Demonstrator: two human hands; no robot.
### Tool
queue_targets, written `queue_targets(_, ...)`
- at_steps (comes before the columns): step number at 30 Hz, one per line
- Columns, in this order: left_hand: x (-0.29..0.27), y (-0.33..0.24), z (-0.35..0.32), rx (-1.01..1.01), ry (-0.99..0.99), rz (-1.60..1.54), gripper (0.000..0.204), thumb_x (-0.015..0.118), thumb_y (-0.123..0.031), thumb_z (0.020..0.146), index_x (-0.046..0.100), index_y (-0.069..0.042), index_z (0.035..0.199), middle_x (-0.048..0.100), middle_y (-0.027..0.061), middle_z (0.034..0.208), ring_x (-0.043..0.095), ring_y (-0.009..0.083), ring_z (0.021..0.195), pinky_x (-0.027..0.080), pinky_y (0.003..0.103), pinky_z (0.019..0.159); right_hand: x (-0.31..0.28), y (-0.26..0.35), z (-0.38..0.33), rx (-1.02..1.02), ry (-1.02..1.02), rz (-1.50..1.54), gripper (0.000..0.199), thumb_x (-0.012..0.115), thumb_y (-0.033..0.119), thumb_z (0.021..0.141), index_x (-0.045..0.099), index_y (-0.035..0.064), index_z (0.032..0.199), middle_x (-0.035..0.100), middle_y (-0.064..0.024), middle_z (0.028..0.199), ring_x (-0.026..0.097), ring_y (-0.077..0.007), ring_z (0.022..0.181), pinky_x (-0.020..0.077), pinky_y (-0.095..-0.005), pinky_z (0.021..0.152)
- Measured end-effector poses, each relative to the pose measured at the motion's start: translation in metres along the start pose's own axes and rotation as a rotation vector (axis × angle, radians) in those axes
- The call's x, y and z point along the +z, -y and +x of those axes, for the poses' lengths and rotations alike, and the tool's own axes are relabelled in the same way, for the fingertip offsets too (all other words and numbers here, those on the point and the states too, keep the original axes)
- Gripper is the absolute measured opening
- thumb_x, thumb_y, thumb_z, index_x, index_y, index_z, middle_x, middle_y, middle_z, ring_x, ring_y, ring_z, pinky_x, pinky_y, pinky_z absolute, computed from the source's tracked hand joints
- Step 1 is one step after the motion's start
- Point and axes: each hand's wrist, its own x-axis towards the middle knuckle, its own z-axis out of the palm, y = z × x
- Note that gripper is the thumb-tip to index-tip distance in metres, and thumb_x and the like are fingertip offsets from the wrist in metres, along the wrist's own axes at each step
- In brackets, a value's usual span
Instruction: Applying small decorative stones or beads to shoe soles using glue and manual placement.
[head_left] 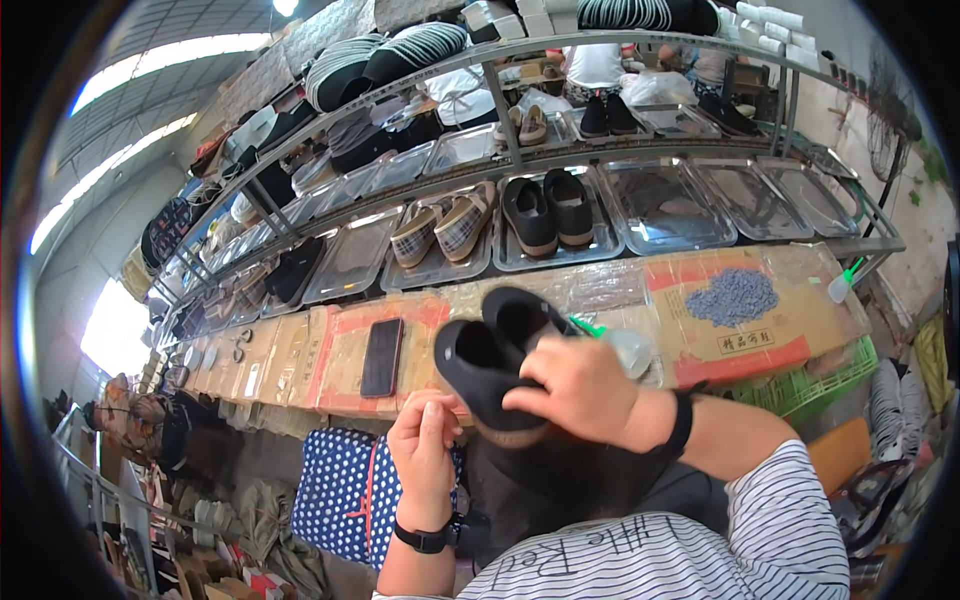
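Observation:
Two black slip-on shoes stand side by side in front of me at the cardboard's near edge. The nearer black shoe point(478, 385) has a tan sole edge at its toe, and the other shoe point(515, 312) is partly behind it. My right hand point(585, 390) is closed on the nearer shoe's upper, thumb and fingers by its opening. Just left of the shoes, my left hand point(422, 432) is raised with thumb and fingers pinched together; whatever they hold is hidden. A clear bottle with a green nozzle point(630, 352) shows behind my right hand.
On the cardboard-covered table point(480, 290) lie a dark phone point(382, 358) and a pile of small grey-blue pieces point(732, 297). Behind, a metal rack carries trays with plaid shoes point(462, 228) and black shoes point(548, 212). A green crate point(825, 378) sits under the table's right end.

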Motion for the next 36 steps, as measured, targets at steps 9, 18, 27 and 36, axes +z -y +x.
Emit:
queue_targets(9,0.033,0.024,0.012,0.010,0.454,1.432,0.051,0.062,-0.044,0.090,0.064,0.003,0.070,0.062,0.0240,0.069,0.063,0.0420,0.067,0.049,0.048,0.060,0.050,0.048,-0.072,-0.117,0.384,0.081,0.019,0.069,0.019,0.083,0.059,0.0025,0.086,0.056,-0.0113,0.077,0.063,-0.0240,0.060,0.0512,-0.0338,0.052)
queue_targets(18,-0.002,0.040,-0.003,0.084,0.177,0.819,0.015,0.056,-0.002,0.087,0.070,0.002,0.093,0.070,0.0172,0.081,0.069,0.0312,0.074,0.052,0.036,0.066,-0.026,-0.012,-0.084,-0.001,-0.123,0.118,0.022,0.071,0.007,0.078,0.063,0.0080,0.098,0.063,-0.0077,0.093,0.065,-0.0278,0.078,0.0541,-0.0370,0.064)
queue_targets(27,0.007,0.048,-0.062,-0.331,-0.105,-0.008,0.025,0.053,0.005,0.088,0.066,0.004,0.110,0.071,0.0104,0.101,0.068,0.0203,0.090,0.053,0.033,0.078,-0.001,-0.097,-0.119,0.521,-0.134,-0.338,0.079,0.085,0.020,0.067,0.042,0.0088,0.132,0.050,-0.0175,0.125,0.049,-0.0385,0.115,0.0363,-0.0490,0.100)
queue_targets(36,0.008,0.076,-0.079,-0.368,-0.126,0.110,0.025,0.054,0.003,0.088,0.065,0.003,0.111,0.070,0.0104,0.103,0.067,0.0207,0.092,0.052,0.034,0.080,-0.014,-0.069,-0.128,0.670,-0.261,0.932,0.069,0.083,0.015,0.076,0.041,0.0055,0.131,0.055,-0.0082,0.116,0.054,-0.0167,0.111,0.0452,-0.0342,0.096)
